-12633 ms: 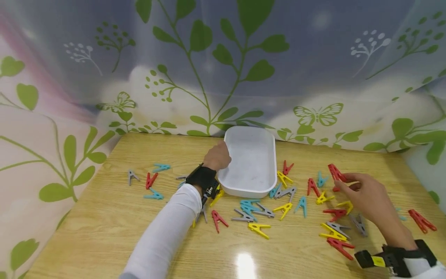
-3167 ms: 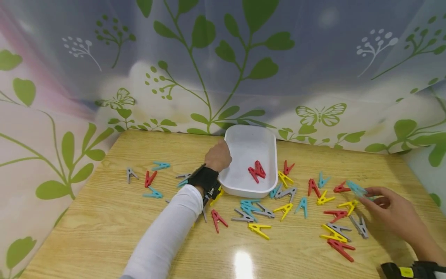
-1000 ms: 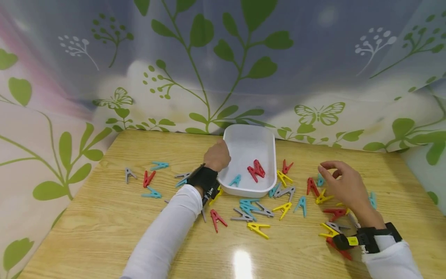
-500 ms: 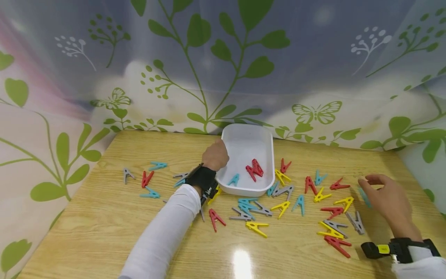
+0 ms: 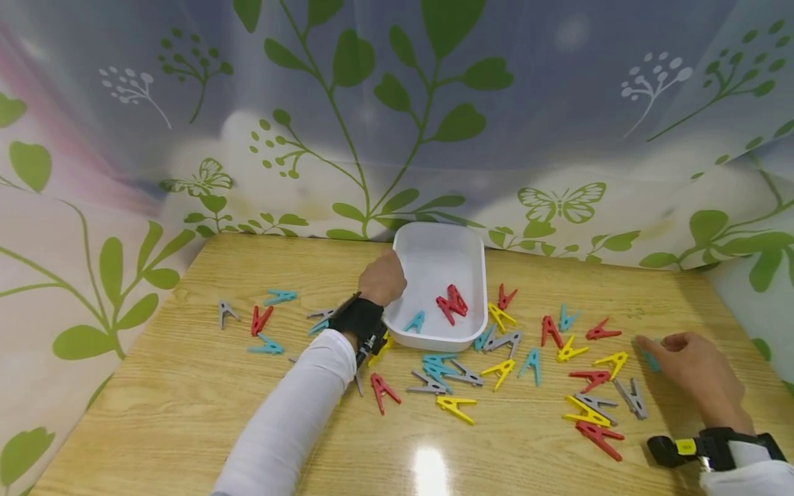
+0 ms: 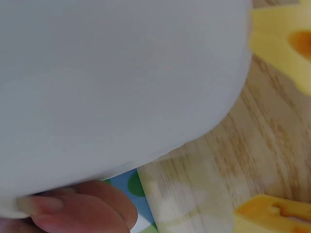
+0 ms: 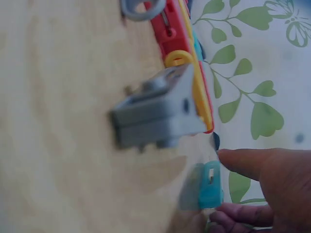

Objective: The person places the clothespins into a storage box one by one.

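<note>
My left hand (image 5: 382, 277) grips the left rim of a white plastic tub (image 5: 440, 337). In the left wrist view a fingertip (image 6: 80, 213) shows under the tub's edge (image 6: 121, 97). Inside the tub lie red clothespins (image 5: 452, 303) and a blue clothespin (image 5: 415, 322). At the table's right side my right hand (image 5: 701, 372) is low over another blue clothespin (image 5: 650, 361), partly hidden by it. The right wrist view has thumb and fingers apart on either side of that blue clothespin (image 7: 210, 184), the fingertips close to its ends. A grey clothespin (image 7: 160, 111) looms nearer that camera.
Red, yellow, grey and blue clothespins lie scattered right of and before the tub, such as a red one (image 5: 599, 441) and a grey one (image 5: 632, 399). A smaller group, with a red clothespin (image 5: 261, 320), is at left. A patterned curtain (image 5: 310, 138) hangs behind the table (image 5: 205, 413).
A blue clothespin, held by the right hand earlier, now lies in the tub with the red ones. The right hand has moved rightward and down to another blue clothespin. The left hand stays on the tub.
</note>
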`<state>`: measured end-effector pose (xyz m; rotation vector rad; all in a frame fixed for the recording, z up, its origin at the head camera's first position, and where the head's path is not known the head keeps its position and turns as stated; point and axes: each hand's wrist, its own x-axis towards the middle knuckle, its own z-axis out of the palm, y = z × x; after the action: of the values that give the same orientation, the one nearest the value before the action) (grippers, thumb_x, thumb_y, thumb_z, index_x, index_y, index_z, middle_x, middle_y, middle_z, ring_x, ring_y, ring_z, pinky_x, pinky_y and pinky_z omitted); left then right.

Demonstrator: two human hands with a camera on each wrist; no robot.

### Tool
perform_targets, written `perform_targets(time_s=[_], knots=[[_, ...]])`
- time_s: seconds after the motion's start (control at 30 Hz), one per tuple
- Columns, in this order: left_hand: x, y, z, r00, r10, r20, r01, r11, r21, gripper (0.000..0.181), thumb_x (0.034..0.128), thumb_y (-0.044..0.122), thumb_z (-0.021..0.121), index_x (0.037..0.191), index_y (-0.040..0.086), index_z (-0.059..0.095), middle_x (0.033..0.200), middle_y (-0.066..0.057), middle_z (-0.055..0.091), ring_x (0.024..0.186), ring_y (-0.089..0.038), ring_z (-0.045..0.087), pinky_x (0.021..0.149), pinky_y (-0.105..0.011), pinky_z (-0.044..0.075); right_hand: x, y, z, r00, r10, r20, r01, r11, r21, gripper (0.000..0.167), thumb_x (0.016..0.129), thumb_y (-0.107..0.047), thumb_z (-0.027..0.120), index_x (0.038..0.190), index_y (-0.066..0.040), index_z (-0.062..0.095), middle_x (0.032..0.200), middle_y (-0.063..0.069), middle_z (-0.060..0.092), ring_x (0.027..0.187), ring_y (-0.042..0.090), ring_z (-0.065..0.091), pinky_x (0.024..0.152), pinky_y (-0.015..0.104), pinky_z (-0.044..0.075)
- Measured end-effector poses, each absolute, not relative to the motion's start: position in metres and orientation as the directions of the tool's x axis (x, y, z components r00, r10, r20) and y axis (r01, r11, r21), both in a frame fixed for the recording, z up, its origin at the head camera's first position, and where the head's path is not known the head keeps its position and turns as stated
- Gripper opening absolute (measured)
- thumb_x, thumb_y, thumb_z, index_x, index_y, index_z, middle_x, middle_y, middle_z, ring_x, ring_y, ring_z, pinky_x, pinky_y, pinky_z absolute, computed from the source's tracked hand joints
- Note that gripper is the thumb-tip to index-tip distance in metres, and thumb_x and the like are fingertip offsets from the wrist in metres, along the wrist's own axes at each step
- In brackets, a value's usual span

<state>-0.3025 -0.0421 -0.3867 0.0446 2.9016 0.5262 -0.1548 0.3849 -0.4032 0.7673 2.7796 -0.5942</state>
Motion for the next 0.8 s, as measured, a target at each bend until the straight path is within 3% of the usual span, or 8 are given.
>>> perform_targets(time_s=[0.53, 0.8], knots=[[-0.301, -0.04, -0.385, -0.981, 0.051, -0.188, -0.018, 0.937, 0.348, 0.038, 0.0947, 0.016, 0.057, 0.125, -0.004, 0.045, 0.101, -0.018, 0.064, 0.082, -0.029, 0.064, 0.067, -0.038, 0.052, -0.157, 0.383, -0.403, -0.83, 0.458, -0.319, 0.545, 0.787, -0.289, 0.081, 0.09, -0.063, 0.046, 0.12, 0.013, 0.047, 0.118, 0.037, 0.047, 0.098, 0.048, 0.051, 0.073, 0.06, 0.038], [-0.302, -0.04, -0.386, -0.982, 0.042, -0.184, -0.024, 0.94, 0.339, 0.038, 0.0943, 0.017, 0.058, 0.124, -0.004, 0.046, 0.1, -0.018, 0.064, 0.082, -0.029, 0.064, 0.066, -0.038, 0.052, -0.165, 0.367, -0.402, -0.902, 0.39, -0.187, 0.432, 0.835, -0.342, 0.078, 0.093, -0.06, 0.044, 0.121, 0.013, 0.048, 0.116, 0.035, 0.051, 0.093, 0.046, 0.055, 0.062, 0.048, 0.043]])
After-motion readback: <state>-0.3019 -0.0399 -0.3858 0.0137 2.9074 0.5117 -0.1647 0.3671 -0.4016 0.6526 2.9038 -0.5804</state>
